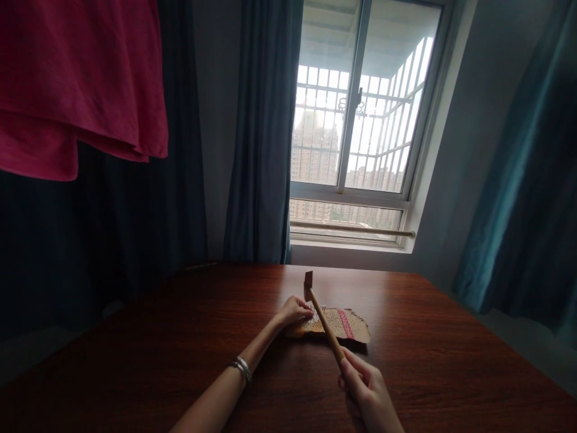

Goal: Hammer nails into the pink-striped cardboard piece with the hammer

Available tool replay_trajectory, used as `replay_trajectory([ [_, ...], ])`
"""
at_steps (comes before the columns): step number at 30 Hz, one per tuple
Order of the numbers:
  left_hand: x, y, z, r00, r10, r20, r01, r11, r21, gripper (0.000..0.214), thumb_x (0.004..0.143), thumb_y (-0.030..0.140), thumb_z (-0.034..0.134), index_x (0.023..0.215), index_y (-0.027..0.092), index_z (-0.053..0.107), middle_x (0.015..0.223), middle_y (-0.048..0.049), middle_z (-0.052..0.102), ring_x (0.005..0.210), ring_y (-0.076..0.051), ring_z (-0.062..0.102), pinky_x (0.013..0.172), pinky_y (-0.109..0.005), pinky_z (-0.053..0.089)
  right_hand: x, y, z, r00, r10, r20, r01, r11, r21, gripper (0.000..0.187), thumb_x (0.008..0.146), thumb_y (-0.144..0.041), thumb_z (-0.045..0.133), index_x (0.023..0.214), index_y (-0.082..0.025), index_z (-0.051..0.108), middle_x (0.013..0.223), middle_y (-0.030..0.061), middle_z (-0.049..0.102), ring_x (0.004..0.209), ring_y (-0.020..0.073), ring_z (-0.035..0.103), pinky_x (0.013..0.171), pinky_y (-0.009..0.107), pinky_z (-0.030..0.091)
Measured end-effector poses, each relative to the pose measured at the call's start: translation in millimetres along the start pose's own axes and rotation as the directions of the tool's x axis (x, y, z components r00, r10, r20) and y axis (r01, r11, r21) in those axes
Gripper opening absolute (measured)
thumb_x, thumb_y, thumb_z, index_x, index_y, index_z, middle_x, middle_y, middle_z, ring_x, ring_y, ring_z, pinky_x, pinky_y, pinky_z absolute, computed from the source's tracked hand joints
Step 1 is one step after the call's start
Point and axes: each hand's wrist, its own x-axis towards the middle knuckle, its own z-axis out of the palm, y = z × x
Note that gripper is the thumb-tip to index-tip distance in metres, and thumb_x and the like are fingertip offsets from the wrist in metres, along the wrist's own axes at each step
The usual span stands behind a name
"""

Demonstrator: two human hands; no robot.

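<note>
A hammer (328, 328) with a long wooden handle is gripped near its lower end by my right hand (367, 388). Its head tilts up and away, above the far side of a piece of cardboard (358, 328). The cardboard has many small dark holes and a pink-red strip. Several thin nails (323, 310) stand upright in its left part. Beside them my left hand (295, 311) is closed in a pinch at the cardboard's left end; whatever lies between the fingertips is too small to make out. A silvery bracelet (242, 368) circles my left wrist.
The glossy reddish-brown wooden table (428, 373) lies under the cardboard. Behind it is a barred window (354, 120) with blue curtains (264, 132) to its side. A pink cloth (85, 78) hangs at the upper left.
</note>
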Motion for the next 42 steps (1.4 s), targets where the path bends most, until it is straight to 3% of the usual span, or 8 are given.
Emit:
replay_trajectory([
  [11, 0, -3, 2.2, 0.999, -0.020, -0.030, 0.022, 0.998, 0.051, 0.036, 0.053, 0.039, 0.068, 0.070, 0.007, 0.071, 0.064, -0.0068, 0.066, 0.057, -0.014, 0.054, 0.050, -0.021, 0.035, -1, 3, -12, 0.999, 0.004, -0.048, -0.003, 1.000, 0.012, 0.074, 0.064, -0.058, 0.063, 0.117, -0.009, 0.050, 0.050, -0.0064, 0.044, 0.031, -0.0011, 0.021, 0.029, 0.014, 0.011],
  [18, 2, 0, 0.9, 0.995, 0.100, 0.003, -0.099, 0.987, 0.125, 0.036, 0.058, 0.035, 0.065, 0.081, 0.008, 0.071, 0.065, -0.0038, 0.065, 0.059, -0.013, 0.055, 0.052, -0.020, 0.034, -13, -14, -14, 0.997, 0.058, -0.044, -0.058, 0.998, 0.017, 0.072, 0.064, -0.057, 0.063, 0.120, -0.012, 0.048, 0.053, -0.0066, 0.044, 0.031, -0.0016, 0.021, 0.028, 0.013, 0.011],
  [25, 4, 6, 3.5, 0.994, 0.104, -0.039, -0.096, 0.978, 0.184, 0.034, 0.059, 0.039, 0.065, 0.074, 0.008, 0.071, 0.063, -0.0046, 0.065, 0.060, -0.014, 0.054, 0.053, -0.021, 0.034, -10, -12, -20, 0.996, 0.050, -0.075, -0.047, 0.998, 0.040, 0.074, 0.062, -0.059, 0.064, 0.119, -0.013, 0.049, 0.051, -0.0068, 0.044, 0.029, -0.0020, 0.018, 0.027, 0.012, 0.010],
  [32, 3, 4, 2.3, 0.995, 0.097, -0.010, -0.096, 0.989, 0.112, 0.038, 0.057, 0.039, 0.066, 0.078, 0.008, 0.071, 0.067, -0.0053, 0.066, 0.060, -0.014, 0.054, 0.051, -0.020, 0.034, -11, -9, -20, 0.989, 0.051, -0.141, -0.045, 0.998, 0.047, 0.075, 0.058, -0.059, 0.066, 0.115, -0.012, 0.053, 0.051, -0.0066, 0.044, 0.029, -0.0021, 0.019, 0.027, 0.012, 0.007],
  [37, 3, 4, 0.2, 0.998, 0.070, 0.001, -0.070, 0.991, 0.115, 0.039, 0.059, 0.038, 0.064, 0.082, 0.007, 0.071, 0.063, -0.0046, 0.064, 0.055, -0.012, 0.050, 0.049, -0.020, 0.031, -12, -11, -23, 0.988, 0.071, -0.139, -0.065, 0.997, 0.043, 0.075, 0.059, -0.060, 0.065, 0.117, -0.013, 0.051, 0.052, -0.0061, 0.045, 0.030, -0.0024, 0.018, 0.027, 0.011, 0.008],
  [42, 0, 8, 1.3, 0.993, 0.119, -0.013, -0.115, 0.980, 0.163, 0.034, 0.059, 0.036, 0.064, 0.077, 0.008, 0.071, 0.059, -0.0024, 0.062, 0.055, -0.011, 0.048, 0.050, -0.020, 0.030, -14, -17, -21, 0.988, 0.079, -0.131, -0.073, 0.996, 0.051, 0.073, 0.060, -0.057, 0.066, 0.116, -0.013, 0.052, 0.051, -0.0065, 0.045, 0.030, -0.0024, 0.019, 0.028, 0.012, 0.009],
])
